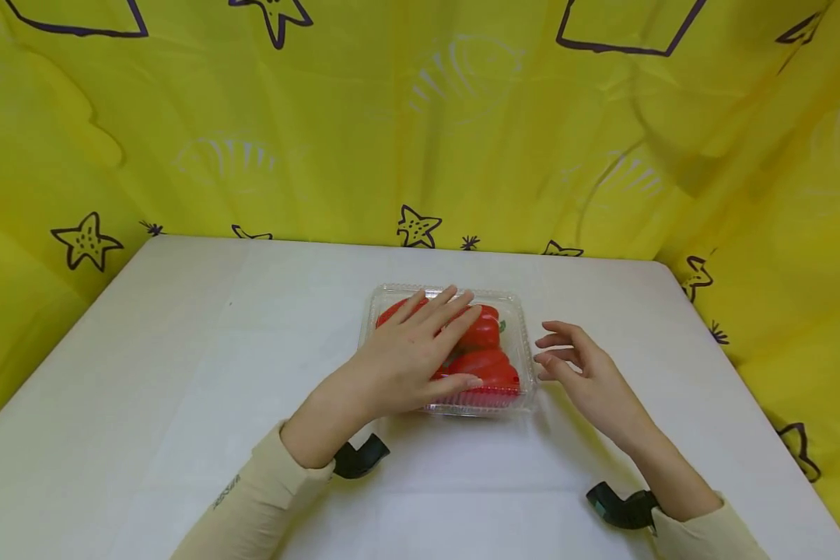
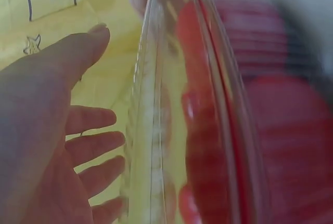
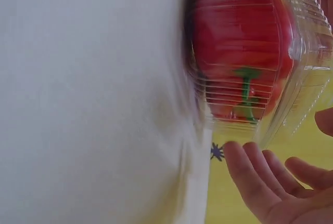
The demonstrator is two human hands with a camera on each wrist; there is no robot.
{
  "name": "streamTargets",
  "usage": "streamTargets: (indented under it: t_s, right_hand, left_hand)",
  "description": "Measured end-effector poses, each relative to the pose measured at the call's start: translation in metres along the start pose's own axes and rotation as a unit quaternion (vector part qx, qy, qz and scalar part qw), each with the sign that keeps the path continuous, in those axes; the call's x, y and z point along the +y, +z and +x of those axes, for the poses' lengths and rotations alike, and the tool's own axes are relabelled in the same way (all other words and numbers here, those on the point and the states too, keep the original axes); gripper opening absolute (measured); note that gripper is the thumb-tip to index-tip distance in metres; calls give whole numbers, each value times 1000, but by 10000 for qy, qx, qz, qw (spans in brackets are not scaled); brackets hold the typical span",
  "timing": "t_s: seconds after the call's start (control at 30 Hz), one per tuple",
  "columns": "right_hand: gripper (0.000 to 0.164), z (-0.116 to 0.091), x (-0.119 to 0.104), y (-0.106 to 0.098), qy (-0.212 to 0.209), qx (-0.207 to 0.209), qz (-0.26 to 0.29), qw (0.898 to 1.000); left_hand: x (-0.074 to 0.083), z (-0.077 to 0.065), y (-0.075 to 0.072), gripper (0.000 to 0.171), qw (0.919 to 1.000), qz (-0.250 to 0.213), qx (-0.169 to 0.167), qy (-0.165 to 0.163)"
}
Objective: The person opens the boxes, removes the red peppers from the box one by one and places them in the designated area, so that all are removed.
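A clear plastic clamshell box [image 1: 519,311] with its lid down stands on the table, holding several red bell peppers [image 1: 483,372]. One green stem [image 3: 246,91] shows through the ribbed side in the right wrist view. My left hand [image 1: 400,359] is spread flat over the lid, palm down with straight fingers, covering part of the peppers from above. In the left wrist view its fingers [image 2: 96,146] reach alongside the lid. Just off the box's right side is my right hand [image 1: 588,377], fingers loosely bent and holding nothing.
The box sits on a white table [image 1: 203,373] toward its far half. A yellow curtain [image 1: 350,117] with starfish and fish drawings hangs along the back and both sides. Dark curved wrist mounts [image 1: 623,507] stick out from the cream sleeves.
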State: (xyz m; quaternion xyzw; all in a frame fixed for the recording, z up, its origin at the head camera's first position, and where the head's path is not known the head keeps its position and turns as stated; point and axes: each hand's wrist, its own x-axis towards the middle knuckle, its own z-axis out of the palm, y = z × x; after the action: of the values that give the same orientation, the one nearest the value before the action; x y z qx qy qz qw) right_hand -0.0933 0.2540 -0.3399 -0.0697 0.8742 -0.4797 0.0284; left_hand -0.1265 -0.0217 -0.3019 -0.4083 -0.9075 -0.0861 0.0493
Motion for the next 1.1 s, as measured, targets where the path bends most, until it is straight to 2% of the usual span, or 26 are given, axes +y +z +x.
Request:
streamTargets:
  t_s: [0.13, 0.37, 0.57, 0.7, 0.77, 0.83, 0.97, 1.03, 1.1]
  right_hand:
    - [47, -3, 2, 1, 115, -206, 766, 9968]
    - [49, -7, 3, 5, 557, -310, 1706, 9833]
    - [48, -11, 8, 6, 855, -753, 2591, 9591]
    - [39, -11, 17, 8, 742, -1022, 3200, 9390]
    - [37, -10, 21, 8, 605, -1198, 3575, 9242]
    - [37, -10, 26, 8, 493, -1436, 4030, 9025]
    - [41, -10, 36, 8, 309, -2048, 4879, 8480]
    - [44, -9, 41, 8, 187, -2348, 5236, 8187]
    - [46, -9, 45, 8, 117, -2557, 5506, 7946]
  left_hand:
    - [9, 5, 3, 78, 9996, -52, -105, 263]
    - [19, 11, 12, 73, 9985, 181, -240, 446]
    - [29, 19, 16, 71, 9976, 160, -226, 636]
    - [35, 25, 21, 73, 9970, 226, -176, 722]
    - [38, 27, 24, 77, 9966, 331, -177, 732]
    - [40, 28, 26, 80, 9963, 438, -162, 725]
    - [45, 29, 30, 83, 9960, 565, -87, 688]
    - [47, 29, 31, 81, 9961, 587, -21, 664]
    - [49, 29, 33, 76, 9960, 576, 71, 676]
